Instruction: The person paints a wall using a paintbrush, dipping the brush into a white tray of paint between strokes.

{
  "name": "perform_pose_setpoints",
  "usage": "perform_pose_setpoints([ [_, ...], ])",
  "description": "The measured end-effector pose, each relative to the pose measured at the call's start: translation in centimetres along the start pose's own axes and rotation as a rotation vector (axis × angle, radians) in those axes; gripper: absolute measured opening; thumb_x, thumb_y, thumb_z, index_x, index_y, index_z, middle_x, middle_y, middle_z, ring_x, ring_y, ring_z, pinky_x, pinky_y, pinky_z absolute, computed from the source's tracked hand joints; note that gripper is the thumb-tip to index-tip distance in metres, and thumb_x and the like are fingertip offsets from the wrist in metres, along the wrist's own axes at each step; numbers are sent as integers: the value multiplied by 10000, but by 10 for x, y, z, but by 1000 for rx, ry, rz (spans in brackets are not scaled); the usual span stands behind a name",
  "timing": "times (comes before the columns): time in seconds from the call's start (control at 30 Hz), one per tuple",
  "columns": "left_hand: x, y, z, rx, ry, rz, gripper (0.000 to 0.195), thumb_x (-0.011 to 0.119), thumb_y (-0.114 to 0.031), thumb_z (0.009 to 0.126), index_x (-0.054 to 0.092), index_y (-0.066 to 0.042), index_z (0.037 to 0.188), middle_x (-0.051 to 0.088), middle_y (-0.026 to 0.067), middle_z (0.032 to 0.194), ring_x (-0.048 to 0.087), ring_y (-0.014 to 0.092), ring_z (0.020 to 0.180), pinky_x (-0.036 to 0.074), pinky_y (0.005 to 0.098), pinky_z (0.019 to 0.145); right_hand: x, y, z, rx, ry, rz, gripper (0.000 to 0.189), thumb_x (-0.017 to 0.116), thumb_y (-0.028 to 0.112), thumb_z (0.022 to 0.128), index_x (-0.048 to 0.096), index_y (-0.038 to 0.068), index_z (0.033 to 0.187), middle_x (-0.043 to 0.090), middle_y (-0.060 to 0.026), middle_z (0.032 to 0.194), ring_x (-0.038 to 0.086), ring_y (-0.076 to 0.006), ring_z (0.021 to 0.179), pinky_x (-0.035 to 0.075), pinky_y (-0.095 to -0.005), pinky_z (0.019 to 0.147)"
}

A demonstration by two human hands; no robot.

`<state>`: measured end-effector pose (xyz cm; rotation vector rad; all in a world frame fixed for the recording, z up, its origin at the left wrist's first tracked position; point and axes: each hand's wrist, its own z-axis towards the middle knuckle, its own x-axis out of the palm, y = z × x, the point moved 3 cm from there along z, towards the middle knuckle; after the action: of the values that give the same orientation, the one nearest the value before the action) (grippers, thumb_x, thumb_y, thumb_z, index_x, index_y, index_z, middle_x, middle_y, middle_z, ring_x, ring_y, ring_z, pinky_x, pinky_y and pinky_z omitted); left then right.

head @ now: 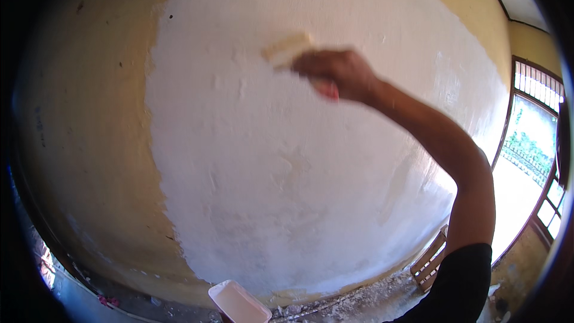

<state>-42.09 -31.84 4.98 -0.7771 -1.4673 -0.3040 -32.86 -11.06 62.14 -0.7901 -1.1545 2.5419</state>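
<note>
My right hand, blurred by motion, grips a wide flat paintbrush. Its pale bristle head points up and left against the wall, and part of the red handle shows below my fingers. Behind it, a broad patch of white paint covers the middle of the wall. At the bottom edge, a rectangular white plastic tub with pale liquid in it is tilted towards me. Only a sliver of my left hand shows, under the tub's left side, holding it.
Yellowish bare wall borders the white patch. Flakes and debris lie on the floor along the wall's foot. To the right, a slatted wooden piece leans near my arm, with a bright open doorway beyond it.
</note>
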Motion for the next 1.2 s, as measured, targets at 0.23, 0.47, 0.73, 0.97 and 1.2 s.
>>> perform_pose_setpoints([
  [0.23,1,12,-5,-22,7,-4,485,476,-447,1007,538,-89,1329,659,97,1198,666,297,1071,568,508,882,6,120,-83,143,483,414,248,713,139,836,725,163,1083,722,-36,1106,704,-217,990,576,-346,841],
  [0.47,9,17,-7,-21,8,3,488,476,-451,1007,538,-90,1329,659,96,1201,665,298,1074,567,509,884,-59,-84,9,563,134,349,221,706,76,852,733,73,1071,731,-79,1054,673,-198,997,533,-358,910],
  [0.73,10,21,-11,-16,5,15,492,476,-455,1006,537,-91,1330,658,95,1204,663,299,1078,566,510,887,-95,-139,14,305,-199,-309,211,717,150,895,718,120,1103,729,-61,1060,697,-212,946,572,-337,832],
  [0.97,10,23,-12,-23,4,22,495,476,-459,1006,536,-91,1331,657,94,1207,662,300,1081,565,512,889,2,52,-149,-231,9,-326,193,727,229,806,685,160,981,648,-82,1062,656,-240,968,580,-339,805],
  [1.2,12,31,-9,-8,-1,32,498,476,-463,1005,536,-92,1332,656,94,1209,661,301,1084,564,513,891,15,117,-208,39,597,464,258,707,198,834,679,132,1082,679,-48,1157,691,-242,965,591,-353,785],
])
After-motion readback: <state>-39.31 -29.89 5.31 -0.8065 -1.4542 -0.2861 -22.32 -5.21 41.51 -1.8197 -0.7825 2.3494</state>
